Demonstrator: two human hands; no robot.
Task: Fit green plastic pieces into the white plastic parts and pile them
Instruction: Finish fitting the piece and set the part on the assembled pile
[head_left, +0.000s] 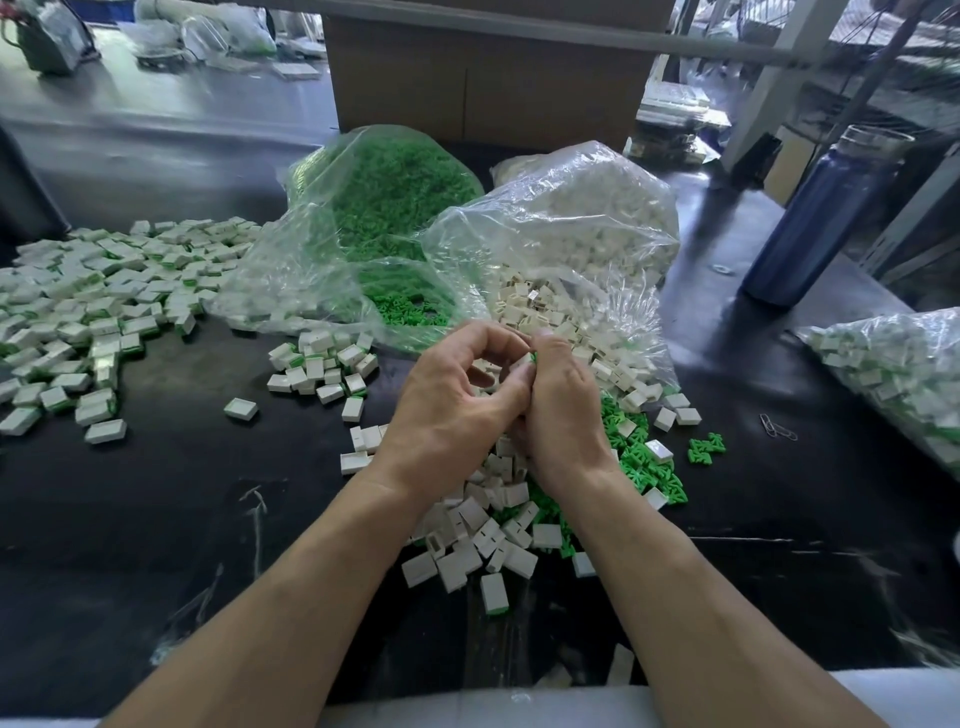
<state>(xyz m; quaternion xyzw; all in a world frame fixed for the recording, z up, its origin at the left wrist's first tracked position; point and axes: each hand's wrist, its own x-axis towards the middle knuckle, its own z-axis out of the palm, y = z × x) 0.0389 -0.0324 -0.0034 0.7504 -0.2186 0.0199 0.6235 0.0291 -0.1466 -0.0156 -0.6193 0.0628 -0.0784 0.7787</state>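
Fingertips meet just above the spill of loose parts: the right hand (558, 410) pinches a small white rectangular plastic housing (521, 362) between thumb and forefinger, with a sliver of a green plastic insert (533, 356) showing at its edge. The left hand (457, 410) is curled around the same spot, its fingers bent and closed in on the housing from the other side, though the knuckles hide how much of it they touch. It looks like the pressing-in step; it would go best with the green piece squared to the slot and pushed straight, the left hand bracing the housing so it cannot twist.

Below the wrists lie the heap of empty white housings (483, 535) and scattered green clip-shaped pieces (649, 467) on the black tabletop (208, 519). Behind the hands stand a clear plastic bag of green pieces (384, 208) and a clear plastic bag of white housings (582, 228), both open. To the left spreads the broad pile of finished white-and-green parts (104, 301), where this one should go once seated.
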